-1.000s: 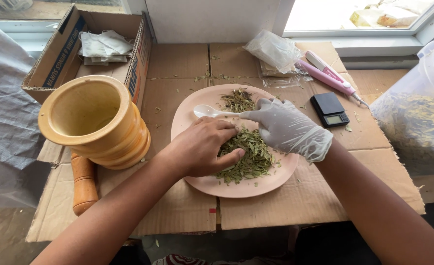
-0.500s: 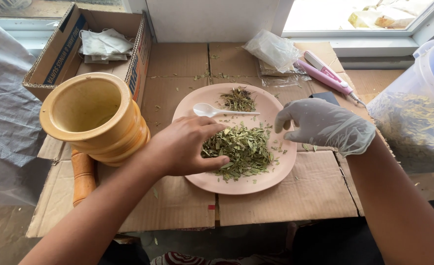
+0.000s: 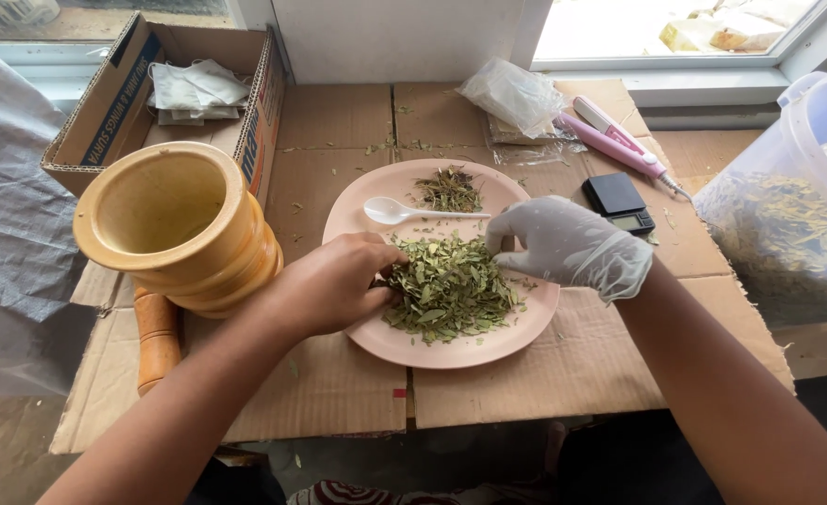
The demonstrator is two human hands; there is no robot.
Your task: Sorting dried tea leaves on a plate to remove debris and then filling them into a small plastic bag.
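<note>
My gloved right hand (image 3: 571, 247) is coming back in from the plate's edge to the pile of dried leaves (image 3: 449, 285), while my bare left hand (image 3: 334, 282) is curling at the pile's left side, its fingertips hidden in the leaves. The pile is lying between both hands on the pink plate (image 3: 357, 210), neither hand clamping anything I can see.

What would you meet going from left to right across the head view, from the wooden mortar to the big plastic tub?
Wooden mortar → left hand → pile of dried green leaves → gloved right hand → black pocket scale → clear plastic tub of leaves.
</note>
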